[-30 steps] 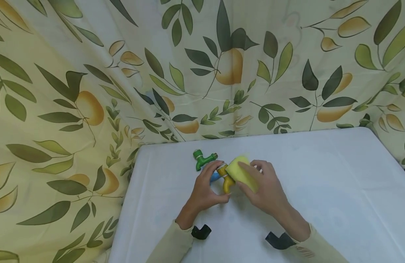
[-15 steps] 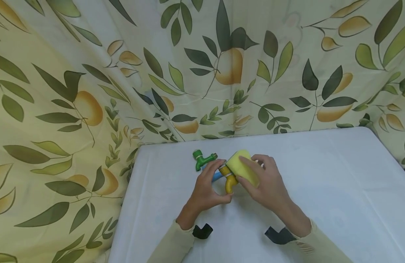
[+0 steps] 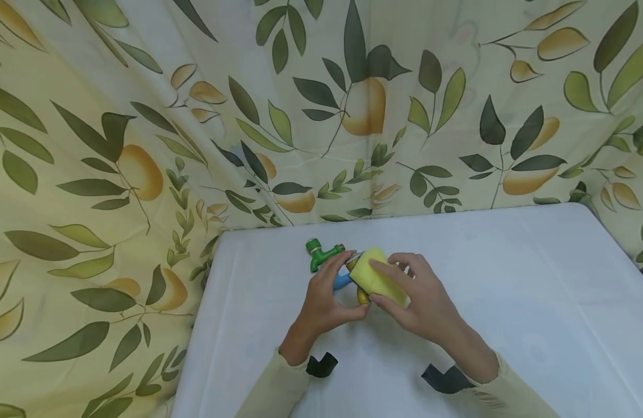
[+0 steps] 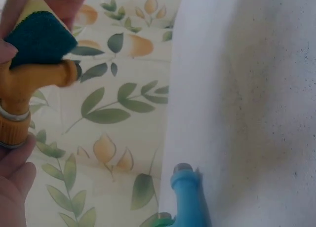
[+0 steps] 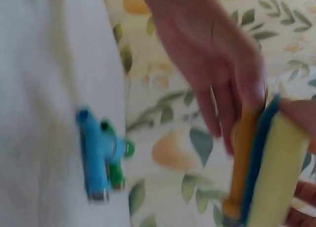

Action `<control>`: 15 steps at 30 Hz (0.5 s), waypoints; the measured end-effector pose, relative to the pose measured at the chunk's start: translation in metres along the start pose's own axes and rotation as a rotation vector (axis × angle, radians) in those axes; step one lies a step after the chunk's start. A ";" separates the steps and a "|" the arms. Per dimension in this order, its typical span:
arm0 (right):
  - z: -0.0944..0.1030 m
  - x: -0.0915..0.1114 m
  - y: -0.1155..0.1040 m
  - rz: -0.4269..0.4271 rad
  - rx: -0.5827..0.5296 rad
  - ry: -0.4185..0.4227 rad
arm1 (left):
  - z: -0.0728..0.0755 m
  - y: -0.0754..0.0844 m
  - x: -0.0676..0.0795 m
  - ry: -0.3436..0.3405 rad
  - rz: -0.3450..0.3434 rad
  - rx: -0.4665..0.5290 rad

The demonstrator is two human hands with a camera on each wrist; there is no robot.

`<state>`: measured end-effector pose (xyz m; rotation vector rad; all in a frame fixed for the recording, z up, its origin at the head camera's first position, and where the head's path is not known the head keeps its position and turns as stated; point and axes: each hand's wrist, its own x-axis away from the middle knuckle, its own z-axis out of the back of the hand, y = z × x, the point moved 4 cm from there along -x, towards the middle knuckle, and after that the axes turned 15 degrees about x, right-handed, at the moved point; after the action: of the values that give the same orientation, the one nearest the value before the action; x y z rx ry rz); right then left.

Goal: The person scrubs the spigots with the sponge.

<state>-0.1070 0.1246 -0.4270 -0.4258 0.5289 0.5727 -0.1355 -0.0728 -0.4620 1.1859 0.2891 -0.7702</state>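
Note:
My left hand point(image 3: 325, 293) holds a yellow plastic tap point(image 4: 17, 89) between thumb and fingers, up over the table. A yellow sponge point(image 3: 376, 276) with a dark green scouring side is gripped by my right hand point(image 3: 423, 296). Its scouring side lies against the tap's body, and in the head view the sponge covers most of the tap. Behind my left hand a blue tap point(image 5: 96, 155) rests on the table. Beyond it lies a green tap point(image 3: 321, 253), partly behind the blue one in the right wrist view.
The white-covered table point(image 3: 509, 278) reaches back to a curtain point(image 3: 431, 116) printed with leaves and fruit, which also hangs at the left. Black straps with mounts point(image 3: 321, 365) sit at both wrists.
The sponge has gone up to the right along the yellow tap, then back down to the left over it. My left hand keeps its hold, nearly still. The blue and green taps have not moved.

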 end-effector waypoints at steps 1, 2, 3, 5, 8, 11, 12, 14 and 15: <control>0.001 0.000 -0.001 0.009 0.000 -0.003 | 0.000 0.000 0.000 0.000 -0.006 -0.002; 0.002 0.000 -0.001 0.027 -0.011 -0.006 | 0.001 0.001 -0.001 -0.002 -0.013 -0.004; 0.003 0.000 -0.002 0.043 -0.010 -0.012 | 0.001 0.001 -0.001 -0.002 -0.021 -0.011; 0.006 -0.001 -0.001 0.048 0.005 -0.015 | 0.002 0.002 -0.001 0.000 -0.036 -0.022; 0.008 -0.001 0.000 0.041 0.028 -0.021 | 0.004 0.004 -0.002 0.008 -0.055 -0.036; 0.009 -0.001 0.000 0.041 0.030 -0.031 | 0.005 0.005 -0.003 0.011 -0.069 -0.029; 0.010 -0.001 0.001 0.037 0.033 -0.024 | 0.005 0.005 -0.003 0.012 -0.073 -0.026; 0.011 -0.002 0.004 0.006 0.043 -0.001 | 0.006 0.006 -0.003 0.017 -0.077 -0.013; 0.012 -0.002 0.006 -0.009 0.055 0.014 | 0.006 0.006 -0.003 0.020 -0.078 -0.002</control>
<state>-0.1084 0.1343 -0.4180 -0.3798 0.5548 0.5456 -0.1348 -0.0765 -0.4532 1.1867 0.3548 -0.8263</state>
